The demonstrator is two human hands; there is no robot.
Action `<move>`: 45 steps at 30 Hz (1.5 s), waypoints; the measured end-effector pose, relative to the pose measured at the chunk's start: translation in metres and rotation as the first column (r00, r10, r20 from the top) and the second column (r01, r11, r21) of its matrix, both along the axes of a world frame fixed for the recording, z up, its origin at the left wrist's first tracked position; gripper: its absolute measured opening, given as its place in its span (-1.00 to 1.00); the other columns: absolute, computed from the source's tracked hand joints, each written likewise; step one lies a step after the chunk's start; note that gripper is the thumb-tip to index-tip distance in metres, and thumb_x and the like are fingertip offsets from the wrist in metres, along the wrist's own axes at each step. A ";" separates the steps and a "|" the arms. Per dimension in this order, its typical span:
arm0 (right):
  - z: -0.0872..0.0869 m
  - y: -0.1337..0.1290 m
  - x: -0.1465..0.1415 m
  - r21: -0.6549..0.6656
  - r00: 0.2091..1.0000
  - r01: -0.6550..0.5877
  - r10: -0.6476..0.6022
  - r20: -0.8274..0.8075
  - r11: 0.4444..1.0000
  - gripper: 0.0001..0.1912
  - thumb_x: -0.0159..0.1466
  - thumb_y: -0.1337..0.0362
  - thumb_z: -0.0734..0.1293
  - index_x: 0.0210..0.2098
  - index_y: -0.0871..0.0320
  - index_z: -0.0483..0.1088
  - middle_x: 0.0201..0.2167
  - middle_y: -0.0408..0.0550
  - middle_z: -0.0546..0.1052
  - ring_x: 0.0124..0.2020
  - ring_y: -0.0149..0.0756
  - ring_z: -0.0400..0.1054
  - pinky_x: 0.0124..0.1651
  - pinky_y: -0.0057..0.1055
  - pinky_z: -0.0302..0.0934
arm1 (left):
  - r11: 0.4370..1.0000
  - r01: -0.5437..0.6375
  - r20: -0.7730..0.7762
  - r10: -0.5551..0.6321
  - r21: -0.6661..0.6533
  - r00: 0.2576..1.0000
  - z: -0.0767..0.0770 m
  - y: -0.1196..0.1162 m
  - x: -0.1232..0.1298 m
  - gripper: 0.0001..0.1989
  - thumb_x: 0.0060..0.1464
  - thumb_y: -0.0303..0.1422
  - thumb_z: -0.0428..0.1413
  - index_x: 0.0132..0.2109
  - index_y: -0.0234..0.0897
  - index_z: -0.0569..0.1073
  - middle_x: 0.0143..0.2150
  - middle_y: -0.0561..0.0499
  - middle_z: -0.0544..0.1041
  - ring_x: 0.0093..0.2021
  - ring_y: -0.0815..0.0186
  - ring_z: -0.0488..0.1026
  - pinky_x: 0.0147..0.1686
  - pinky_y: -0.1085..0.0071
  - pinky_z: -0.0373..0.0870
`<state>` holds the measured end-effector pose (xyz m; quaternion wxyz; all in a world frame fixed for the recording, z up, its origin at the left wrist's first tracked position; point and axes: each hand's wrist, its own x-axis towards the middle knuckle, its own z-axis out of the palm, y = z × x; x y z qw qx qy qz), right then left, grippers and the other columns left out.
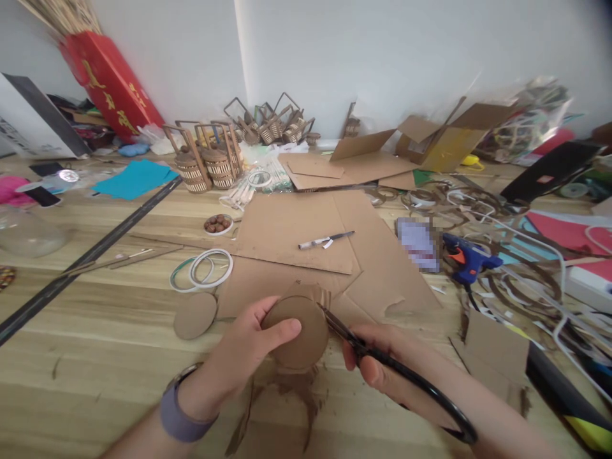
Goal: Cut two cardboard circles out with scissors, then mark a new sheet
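Note:
My left hand (pixel 258 338) pinches a round piece of cardboard (pixel 306 347), thumb on its upper face and fingers beneath. My right hand (pixel 387 363) is closed on black-handled scissors (pixel 406 370), whose blades touch the disc's upper right edge, where a strip of cardboard stands out. Another cardboard disc (pixel 195 315) lies on the table left of my left hand. Under and beyond my hands are flat cardboard sheets (pixel 291 223), with a pen (pixel 326 240) on top. Cardboard scraps (pixel 299 395) lie below the held disc.
A white ring (pixel 211 250) and a bowl of brown balls (pixel 218 224) stand left of the sheets. On the right are a blue glue gun (pixel 471 258), tangled strips and a cable. Small woven baskets (pixel 194 167) line the back, near an open box (pixel 449 150).

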<state>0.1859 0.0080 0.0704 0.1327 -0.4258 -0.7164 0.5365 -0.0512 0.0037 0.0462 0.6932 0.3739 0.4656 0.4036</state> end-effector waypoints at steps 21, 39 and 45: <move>-0.002 -0.002 -0.009 0.009 0.991 -0.016 0.017 -0.136 1.000 -0.15 0.12 -0.55 0.04 -0.37 0.17 0.32 -0.55 -0.21 0.23 -0.56 -0.42 0.02 -0.53 -0.46 -0.09 | 0.979 0.205 -0.033 -0.205 0.008 0.978 0.008 -0.006 0.005 -0.67 -0.02 -0.18 0.31 -0.16 -0.31 0.56 -0.31 0.05 0.57 -0.30 0.34 0.41 -0.31 0.49 0.34; -0.001 -0.003 -0.011 -0.120 0.988 -0.015 -0.004 -0.156 0.993 -0.24 0.10 -0.53 0.10 -0.49 0.11 0.14 -0.57 -0.27 0.09 -0.55 -0.44 -0.09 -0.54 -0.45 -0.20 | 0.977 0.211 -0.063 -0.208 0.039 0.976 0.003 -0.006 0.004 -0.72 0.01 -0.20 0.27 -0.20 -0.32 0.56 -0.32 0.03 0.56 -0.33 0.34 0.40 -0.34 0.48 0.34; -0.002 -0.004 -0.011 -0.120 0.986 0.000 -0.019 -0.163 0.993 -0.25 0.12 -0.52 0.11 -0.51 0.11 0.13 -0.61 -0.28 0.10 -0.58 -0.46 -0.08 -0.56 -0.44 -0.24 | 0.981 0.193 -0.084 -0.190 0.031 0.978 0.003 -0.006 0.005 -0.73 -0.01 -0.20 0.28 -0.23 -0.31 0.56 -0.33 0.04 0.55 -0.34 0.33 0.40 -0.35 0.49 0.34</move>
